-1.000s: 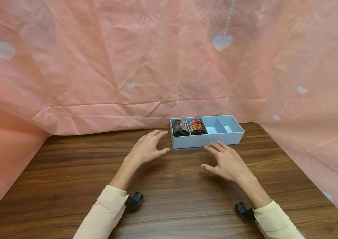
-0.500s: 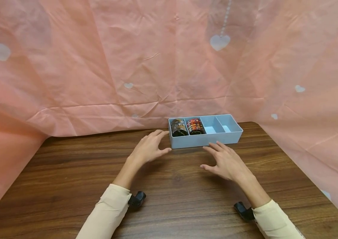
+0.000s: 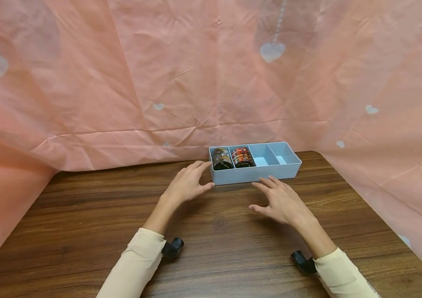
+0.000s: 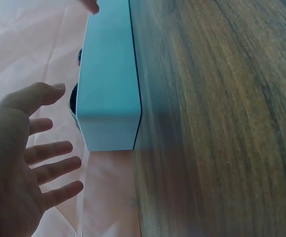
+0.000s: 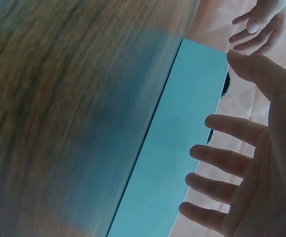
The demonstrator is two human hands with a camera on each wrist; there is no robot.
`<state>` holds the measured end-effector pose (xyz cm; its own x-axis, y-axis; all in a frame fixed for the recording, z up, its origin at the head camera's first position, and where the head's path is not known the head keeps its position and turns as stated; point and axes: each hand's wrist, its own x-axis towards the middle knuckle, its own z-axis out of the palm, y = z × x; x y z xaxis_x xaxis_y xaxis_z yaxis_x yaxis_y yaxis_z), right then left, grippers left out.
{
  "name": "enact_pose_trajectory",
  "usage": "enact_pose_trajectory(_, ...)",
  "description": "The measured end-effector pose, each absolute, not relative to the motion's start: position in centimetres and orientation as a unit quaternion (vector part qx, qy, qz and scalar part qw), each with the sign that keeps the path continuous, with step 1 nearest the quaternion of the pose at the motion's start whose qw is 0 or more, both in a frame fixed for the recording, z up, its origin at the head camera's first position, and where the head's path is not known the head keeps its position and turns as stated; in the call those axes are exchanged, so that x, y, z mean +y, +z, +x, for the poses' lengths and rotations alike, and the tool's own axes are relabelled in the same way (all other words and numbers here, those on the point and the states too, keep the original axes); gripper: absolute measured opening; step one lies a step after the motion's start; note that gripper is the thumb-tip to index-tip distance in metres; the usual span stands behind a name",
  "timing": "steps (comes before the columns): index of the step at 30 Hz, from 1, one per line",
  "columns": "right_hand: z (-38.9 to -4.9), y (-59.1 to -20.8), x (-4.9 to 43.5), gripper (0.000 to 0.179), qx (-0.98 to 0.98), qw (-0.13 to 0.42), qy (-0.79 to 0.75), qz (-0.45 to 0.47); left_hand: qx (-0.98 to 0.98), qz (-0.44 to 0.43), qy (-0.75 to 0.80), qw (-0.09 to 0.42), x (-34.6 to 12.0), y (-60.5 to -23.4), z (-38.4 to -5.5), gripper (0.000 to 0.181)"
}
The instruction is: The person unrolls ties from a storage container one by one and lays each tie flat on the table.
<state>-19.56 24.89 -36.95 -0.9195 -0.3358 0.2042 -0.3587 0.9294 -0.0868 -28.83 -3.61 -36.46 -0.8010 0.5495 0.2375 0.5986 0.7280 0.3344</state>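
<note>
A pale blue divided box (image 3: 255,174) stands near the back edge of the table. Its leftmost compartment holds a dark, grey-and-gold patterned cylinder (image 3: 222,159); beside it, across a divider, lies a red-and-orange patterned, ribbed cylinder (image 3: 243,157). My left hand (image 3: 186,182) is at the box's left end, fingers spread and thumb by the near corner, holding nothing. In the left wrist view that palm faces the box with a gap before the end wall. My right hand (image 3: 283,201) hovers in front of the long front wall, fingers parted and holding nothing.
The box's two right-hand compartments (image 3: 261,160) show bare floors. A wood-grain table (image 3: 218,256) spreads below the hands. Pink cloth (image 3: 181,82) with white hearts hangs behind and along both sides. Dark devices, one being a black wrist mount (image 3: 173,247), project from both cuffs.
My left hand has come slightly right, closer to the box's left end. The head view has shifted a little, so the box appears further left. The right hand is nearly still.
</note>
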Motion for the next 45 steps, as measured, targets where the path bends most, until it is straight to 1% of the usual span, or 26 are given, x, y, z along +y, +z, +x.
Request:
enact_pose_trajectory(10, -19.4, -36.9, 24.9, 0.067, -0.977, 0.100, 0.064, 0.180, -0.927, -0.310, -0.205, 0.051, -3.6, -36.2, -29.0, 0.070)
enact_pose_trajectory(20, -19.2, -36.8, 24.9, 0.067, -0.978, 0.095, 0.065, 0.173, -0.926, -0.311, -0.212, 0.041, -3.3, -36.3, -29.2, 0.069)
enact_pose_trajectory(28, -19.1, -36.8, 24.8, 0.066, -0.979, 0.097, 0.058, 0.172, -0.923, -0.315, -0.216, 0.043, -3.0, -36.4, -29.4, 0.069)
enact_pose_trajectory(34, -19.1, -36.6, 24.6, 0.067, -0.980, 0.090, 0.056, 0.168, -0.920, -0.323, -0.216, 0.056, -2.8, -36.3, -29.6, 0.069)
enact_pose_trajectory(45, -19.2, -36.6, 24.2, 0.066, -0.982, 0.088, 0.047, 0.159, -0.918, -0.324, -0.220, 0.057, -2.5, -36.1, -29.7, 0.066)
